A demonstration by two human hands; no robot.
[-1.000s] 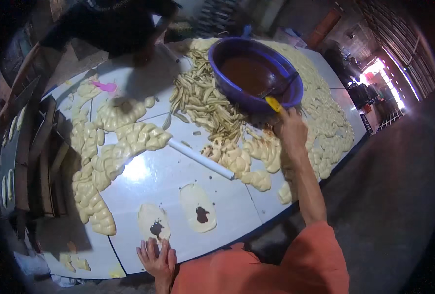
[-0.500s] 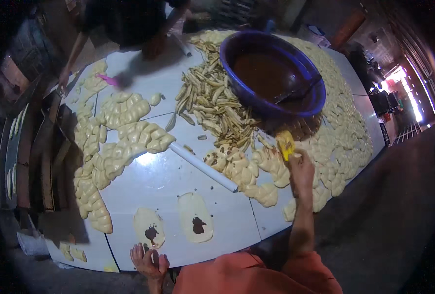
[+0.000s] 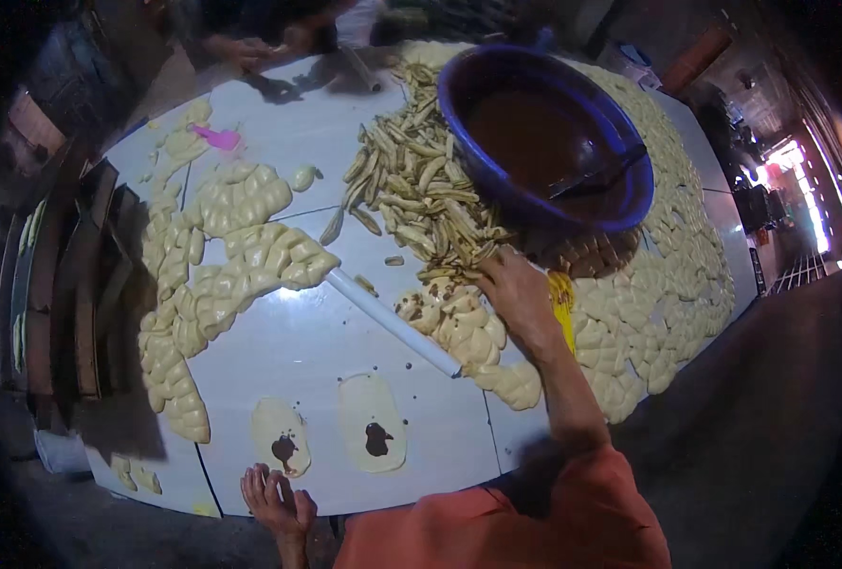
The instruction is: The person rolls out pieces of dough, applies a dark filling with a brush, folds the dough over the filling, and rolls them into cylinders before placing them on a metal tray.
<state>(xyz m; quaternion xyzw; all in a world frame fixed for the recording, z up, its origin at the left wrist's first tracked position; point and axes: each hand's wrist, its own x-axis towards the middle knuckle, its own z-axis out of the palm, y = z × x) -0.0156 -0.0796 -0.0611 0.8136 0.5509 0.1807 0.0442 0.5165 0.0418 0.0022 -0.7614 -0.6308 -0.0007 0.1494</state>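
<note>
As the right hand [image 3: 519, 292] touches strips [image 3: 411, 180] beside the tub [image 3: 473, 156], I can't tell whether its fingers grip. Far from the tub, the left hand [image 3: 279, 503] has its fingers apart.

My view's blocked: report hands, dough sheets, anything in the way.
Left hand open, by left sheet. Dark filling on it and right sheet. Right hand at slice pile, grip unclear. Possible obstruction: yellow tool beside right hand.

No lettering, number or sign can be read on or around the worktop [image 3: 298, 365], where dark marks on a yellow object [image 3: 562, 302] appear too blurred to make out.
</note>
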